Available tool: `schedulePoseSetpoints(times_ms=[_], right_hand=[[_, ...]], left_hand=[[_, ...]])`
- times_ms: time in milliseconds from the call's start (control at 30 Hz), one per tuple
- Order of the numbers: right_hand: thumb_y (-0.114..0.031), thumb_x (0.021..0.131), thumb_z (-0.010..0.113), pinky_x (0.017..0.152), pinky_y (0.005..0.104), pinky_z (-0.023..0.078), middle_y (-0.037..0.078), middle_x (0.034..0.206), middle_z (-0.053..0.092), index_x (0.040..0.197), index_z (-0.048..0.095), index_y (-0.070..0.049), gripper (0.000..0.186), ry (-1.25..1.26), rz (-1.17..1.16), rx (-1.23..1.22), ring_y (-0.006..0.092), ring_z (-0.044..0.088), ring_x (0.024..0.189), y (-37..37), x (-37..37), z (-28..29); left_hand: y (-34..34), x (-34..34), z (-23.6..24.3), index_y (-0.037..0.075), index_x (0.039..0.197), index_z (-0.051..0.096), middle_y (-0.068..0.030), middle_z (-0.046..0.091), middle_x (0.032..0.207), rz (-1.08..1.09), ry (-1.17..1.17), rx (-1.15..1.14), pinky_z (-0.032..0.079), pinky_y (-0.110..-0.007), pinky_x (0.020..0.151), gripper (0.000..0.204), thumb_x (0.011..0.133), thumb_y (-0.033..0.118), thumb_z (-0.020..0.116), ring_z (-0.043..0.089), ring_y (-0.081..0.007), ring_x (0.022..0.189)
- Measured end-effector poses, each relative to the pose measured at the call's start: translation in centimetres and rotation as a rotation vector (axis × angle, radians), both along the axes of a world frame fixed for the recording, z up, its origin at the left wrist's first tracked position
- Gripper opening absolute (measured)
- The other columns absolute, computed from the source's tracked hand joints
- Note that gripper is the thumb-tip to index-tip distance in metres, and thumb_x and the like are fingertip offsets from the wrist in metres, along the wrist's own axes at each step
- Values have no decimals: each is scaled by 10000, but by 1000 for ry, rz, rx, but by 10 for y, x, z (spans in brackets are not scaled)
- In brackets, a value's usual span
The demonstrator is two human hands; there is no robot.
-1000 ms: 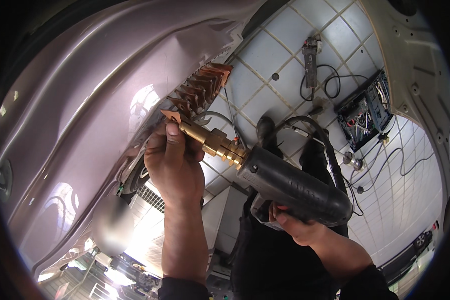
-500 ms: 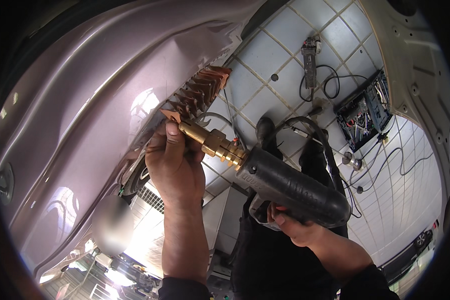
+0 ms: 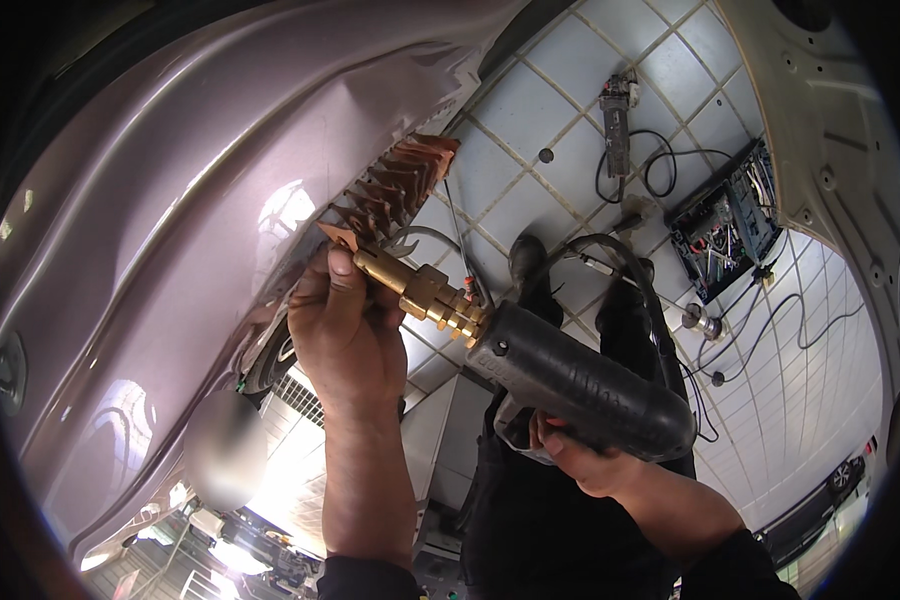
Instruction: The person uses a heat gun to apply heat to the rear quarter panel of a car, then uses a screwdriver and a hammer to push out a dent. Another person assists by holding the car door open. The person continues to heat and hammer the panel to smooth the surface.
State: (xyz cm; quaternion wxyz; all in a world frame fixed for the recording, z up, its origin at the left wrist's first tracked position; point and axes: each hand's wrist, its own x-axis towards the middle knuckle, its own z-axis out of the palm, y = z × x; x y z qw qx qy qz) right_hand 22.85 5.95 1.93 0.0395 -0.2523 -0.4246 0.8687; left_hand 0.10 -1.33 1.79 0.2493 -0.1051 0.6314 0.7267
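My left hand [image 3: 345, 330] is closed around the front end of a brass tool head [image 3: 415, 292], with the thumb beside a flat copper tab [image 3: 338, 234] at the tip. My right hand [image 3: 595, 455] grips the handle of the black tool gun [image 3: 580, 375] that carries the brass head; a thick cable loops from it. Several wavy copper tabs [image 3: 400, 180] stand in a row along the edge of a dented, pale pink car panel [image 3: 160, 210]. The contact between tip and panel is partly hidden by my left hand and the tab.
On the tiled floor [image 3: 530, 110] lie a black power tool [image 3: 617, 130], an open toolbox [image 3: 720, 230] with tools, a metal cylinder [image 3: 700, 320] and loose cables. My feet [image 3: 527, 260] stand below. A bare metal panel [image 3: 820, 110] borders the right side. A blurred shape [image 3: 220, 445] is at lower left.
The tool gun and both my hands have shifted slightly downward and to the left in the picture. My grips look the same.
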Motion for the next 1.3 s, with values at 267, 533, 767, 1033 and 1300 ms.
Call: schedulePoseSetpoints(times_ms=[267,533,767,1033,1300], right_hand=[[-9,809,631,758,269,502,69,924,651,1063,607,5,256,-62,-78,-90,153,633,856,-3,-2,2],[-10,798,648,757,266,503,61,916,654,1052,615,-7,255,-140,-51,-43,144,635,850,2,-5,11],[-30,796,659,770,278,508,65,931,660,1035,629,-20,240,-164,-21,18,150,640,864,9,-11,17],[-79,818,664,801,292,505,78,1023,651,1071,634,-57,256,-214,157,151,162,636,930,5,-1,9],[-49,815,661,782,263,498,64,1001,646,1072,612,-24,263,-166,-82,-16,141,628,897,-2,-2,1]], left_hand=[[-1,0,1,60,893,604,-37,592,703,-3,-9,-6,356,-202,447,139,939,180,549,457,-80,512],[-1,0,1,49,890,610,-38,598,705,29,7,-31,356,-197,446,149,931,185,564,461,-78,512],[0,0,1,57,883,609,-31,589,697,7,-9,-11,354,-195,441,151,935,189,556,464,-75,515],[-3,-1,-4,56,887,600,-44,600,745,2,0,7,373,-196,440,144,935,185,555,484,-79,529],[9,24,9,27,957,573,-66,624,791,101,-191,37,378,-232,483,267,957,288,519,529,-111,593]])
